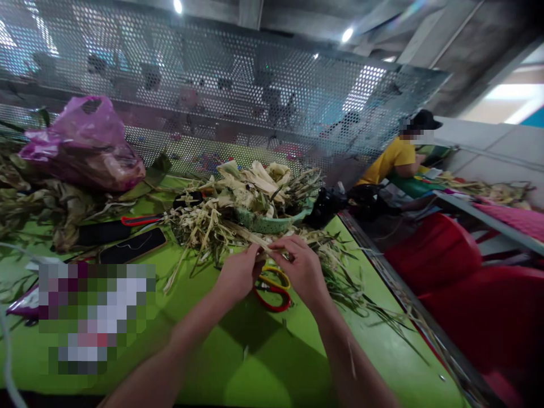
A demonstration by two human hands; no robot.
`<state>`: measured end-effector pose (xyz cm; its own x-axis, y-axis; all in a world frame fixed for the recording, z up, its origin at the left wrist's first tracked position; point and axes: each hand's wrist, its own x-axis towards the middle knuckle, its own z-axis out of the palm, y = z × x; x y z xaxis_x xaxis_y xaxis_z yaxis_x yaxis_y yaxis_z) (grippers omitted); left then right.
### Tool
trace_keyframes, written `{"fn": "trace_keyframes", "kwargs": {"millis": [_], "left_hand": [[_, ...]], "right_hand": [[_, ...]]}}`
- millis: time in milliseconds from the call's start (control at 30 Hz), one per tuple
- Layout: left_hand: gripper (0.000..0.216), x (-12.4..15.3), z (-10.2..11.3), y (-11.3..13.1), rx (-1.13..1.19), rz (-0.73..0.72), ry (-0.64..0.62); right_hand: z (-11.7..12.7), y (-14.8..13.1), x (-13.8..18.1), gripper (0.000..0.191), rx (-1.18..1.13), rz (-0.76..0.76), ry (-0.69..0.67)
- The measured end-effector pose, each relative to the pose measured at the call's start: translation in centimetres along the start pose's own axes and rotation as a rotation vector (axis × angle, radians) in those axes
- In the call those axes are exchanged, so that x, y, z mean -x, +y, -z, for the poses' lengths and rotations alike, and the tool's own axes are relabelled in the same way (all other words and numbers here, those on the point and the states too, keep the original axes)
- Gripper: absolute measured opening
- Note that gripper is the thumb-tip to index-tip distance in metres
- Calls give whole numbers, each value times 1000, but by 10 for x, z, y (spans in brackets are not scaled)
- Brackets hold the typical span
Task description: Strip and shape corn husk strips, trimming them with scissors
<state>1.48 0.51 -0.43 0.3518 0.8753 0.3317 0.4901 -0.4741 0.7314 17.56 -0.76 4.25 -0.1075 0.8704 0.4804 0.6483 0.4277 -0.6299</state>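
Note:
Both my hands meet over a lime-green table [255,362]. My left hand [238,273] and my right hand [300,266] each pinch a pale, dry leaf strip [259,242] that runs between their fingertips. The strip comes out of a loose pile of dried husks and stalks [238,209] heaped on and around a green basket [263,223]. Under my hands lie scissors with red and yellow handles [272,290].
A purple plastic bag [85,144] sits on dried leaves at the far left. Two dark phones [132,246] and a red-handled tool [140,220] lie left of the pile. A perforated metal screen [212,96] backs the table. A person in yellow [395,161] works at right, by red chairs [450,266].

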Motion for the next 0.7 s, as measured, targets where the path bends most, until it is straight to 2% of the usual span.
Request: {"fn": "trace_keyframes", "kwargs": {"millis": [167, 300, 433, 600, 667, 700], "left_hand": [[21, -1, 2, 3, -100, 17, -75], [23, -3, 6, 8, -246, 61, -175], [23, -4, 10, 10, -300, 104, -187], [17, -2, 9, 1, -172, 166, -112], [10, -1, 6, -4, 23, 188, -32], [5, -2, 4, -6, 197, 216, 6]], "right_hand": [[3, 3, 3, 12, -35, -39, 75], [2, 0, 4, 14, -46, -68, 53], [-1, -3, 6, 15, -41, -77, 26], [-9, -13, 9, 16, -123, -91, -119], [-10, -17, 10, 16, -187, -84, -194], [-11, -19, 10, 15, -227, -79, -220]]}}
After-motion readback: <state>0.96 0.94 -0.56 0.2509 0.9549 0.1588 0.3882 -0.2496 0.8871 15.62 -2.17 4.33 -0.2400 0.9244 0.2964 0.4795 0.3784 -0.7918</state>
